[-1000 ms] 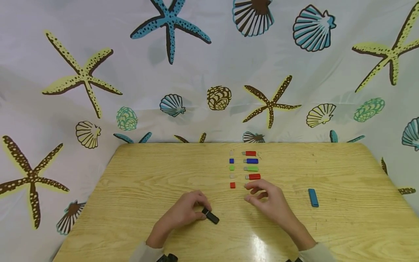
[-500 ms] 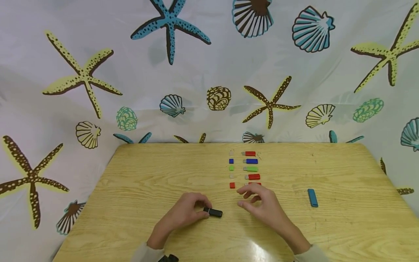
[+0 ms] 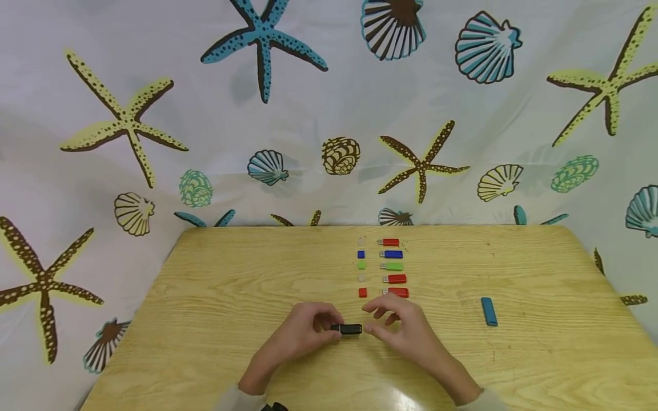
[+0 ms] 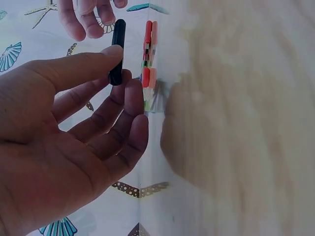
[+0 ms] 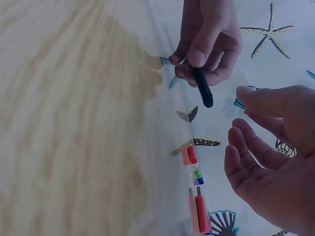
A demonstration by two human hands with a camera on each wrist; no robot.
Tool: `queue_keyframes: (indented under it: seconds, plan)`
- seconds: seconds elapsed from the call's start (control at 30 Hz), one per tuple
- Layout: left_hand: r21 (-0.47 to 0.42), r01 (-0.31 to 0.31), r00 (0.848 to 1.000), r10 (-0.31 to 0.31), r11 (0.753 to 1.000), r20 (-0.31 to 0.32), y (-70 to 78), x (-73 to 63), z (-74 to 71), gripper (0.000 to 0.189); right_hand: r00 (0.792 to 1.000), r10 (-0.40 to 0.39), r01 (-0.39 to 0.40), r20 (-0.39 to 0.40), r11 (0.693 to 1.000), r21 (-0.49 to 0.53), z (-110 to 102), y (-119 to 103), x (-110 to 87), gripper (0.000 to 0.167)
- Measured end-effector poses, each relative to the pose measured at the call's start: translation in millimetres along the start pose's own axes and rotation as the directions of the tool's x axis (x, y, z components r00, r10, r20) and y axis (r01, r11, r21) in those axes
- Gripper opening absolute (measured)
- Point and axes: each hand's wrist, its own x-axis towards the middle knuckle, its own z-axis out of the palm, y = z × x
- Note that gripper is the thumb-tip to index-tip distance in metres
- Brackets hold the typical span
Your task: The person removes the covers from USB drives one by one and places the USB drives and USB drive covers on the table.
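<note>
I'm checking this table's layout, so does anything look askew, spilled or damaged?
Only the blue stick stands out: it lies alone, right of the uncapped drives, and points roughly front to back while they lie crosswise. I see no spill, and no obvious damage on the black stick in the left hand.

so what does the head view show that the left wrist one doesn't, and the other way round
Only the head view: the blue stick lying apart on the right of the table, and the person's pale sleeves.

Only the left wrist view: the palm of the left hand, and paler reflections of the red pieces in the tabletop.

Both: the black stick pinched in the left hand, the right hand near its other end, the red pieces, and the sea-patterned cloth.
</note>
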Motion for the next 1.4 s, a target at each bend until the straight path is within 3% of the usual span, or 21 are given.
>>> queue_keyframes:
  seconds: [0.4,1.03,1.23,1.4]
  plan:
    - [-0.08,-0.017,0.999,0.014,0.997,-0.035,7.3,6.7,7.8,0.01,1.0,-0.02,0.02,0.014,0.999,-0.04,2,2,-0.4,0.027]
    - [-0.107,-0.043,0.999,0.039,0.993,-0.031,23.2,22.2,13.4,0.008,1.0,0.005,-0.004,0.026,1.0,-0.019,-11,6,0.1,0.023]
    - [-0.12,-0.034,0.998,0.027,0.992,-0.059,29.4,29.5,15.0,0.009,1.0,-0.001,0.002,0.014,0.999,-0.04,-20,8,1.1,0.02]
    - [-0.134,-0.067,0.994,0.055,0.989,-0.096,32.4,37.3,15.9,0.01,1.0,0.007,-0.007,-0.004,0.999,-0.044,-27,8,3.7,0.018]
